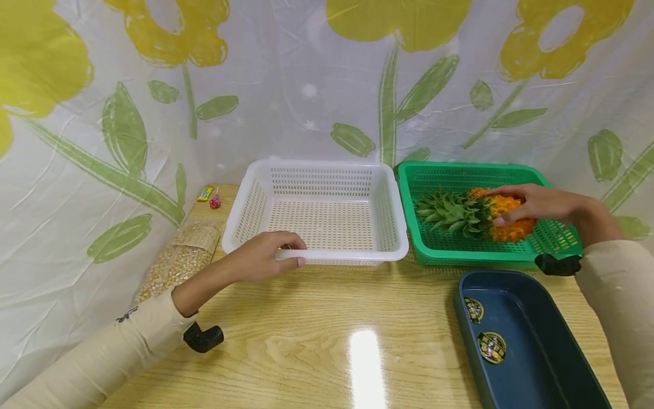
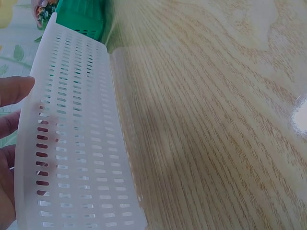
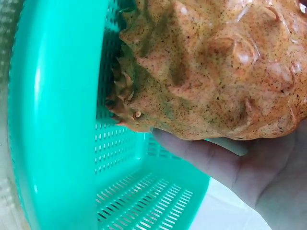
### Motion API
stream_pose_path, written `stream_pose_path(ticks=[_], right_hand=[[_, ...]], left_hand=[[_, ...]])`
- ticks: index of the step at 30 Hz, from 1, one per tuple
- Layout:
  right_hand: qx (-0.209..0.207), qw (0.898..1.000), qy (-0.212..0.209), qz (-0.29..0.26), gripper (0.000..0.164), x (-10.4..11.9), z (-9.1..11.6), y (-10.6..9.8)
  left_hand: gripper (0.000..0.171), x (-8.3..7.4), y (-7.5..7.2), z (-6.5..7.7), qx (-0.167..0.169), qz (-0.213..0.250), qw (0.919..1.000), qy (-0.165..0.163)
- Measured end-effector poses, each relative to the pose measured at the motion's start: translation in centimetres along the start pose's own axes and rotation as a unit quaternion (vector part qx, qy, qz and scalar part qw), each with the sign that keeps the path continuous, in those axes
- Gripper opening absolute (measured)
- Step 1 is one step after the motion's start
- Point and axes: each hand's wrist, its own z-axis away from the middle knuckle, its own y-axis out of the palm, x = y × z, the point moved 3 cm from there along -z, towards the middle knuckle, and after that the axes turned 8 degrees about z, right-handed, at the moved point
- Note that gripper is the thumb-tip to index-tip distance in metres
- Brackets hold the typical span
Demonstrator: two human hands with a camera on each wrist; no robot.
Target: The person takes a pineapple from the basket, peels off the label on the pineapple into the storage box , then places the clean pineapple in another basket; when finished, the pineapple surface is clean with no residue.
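My left hand grips the front rim of a white perforated basket, fingers over the edge and thumb on the outer side. In the left wrist view the slotted wall of that basket stands between the fingers and the wooden table. To the right, my right hand holds an orange, bumpy pineapple with a green leafy crown. The pineapple lies on its side in a green basket, crown pointing left. Close up in the right wrist view, its speckled, spiky skin sits above the thumb.
A dark blue tub with two round stickers stands in front of the green basket. Left of the white basket lie a bag of corn kernels, a yellow-green packet and a pink wrapped lollipop. A flowered curtain hangs behind.
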Motion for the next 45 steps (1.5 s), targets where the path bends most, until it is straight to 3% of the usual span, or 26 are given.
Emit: stream_pose_path(ticks=[17,29,36,45], right_hand=[[0.074,0.997,0.022,-0.015,0.075,-0.9,-1.1,0.1],[0.118,0.99,0.046,-0.053,0.083,-0.9,-1.8,0.0],[0.152,0.983,0.059,-0.082,0.08,-1.2,-1.7,0.4],[0.169,0.981,0.075,-0.06,0.081,-1.6,-1.6,1.2]], left_hand=[[0.026,0.0,0.1,0.0,-0.001,0.004,1.0,0.002],[0.026,0.1,0.0,-0.1,0.0,0.002,1.0,0.005],[0.027,0.1,0.0,-0.1,0.0,-0.001,1.0,0.005],[0.027,0.1,0.1,-0.1,0.001,-0.005,1.0,0.007]])
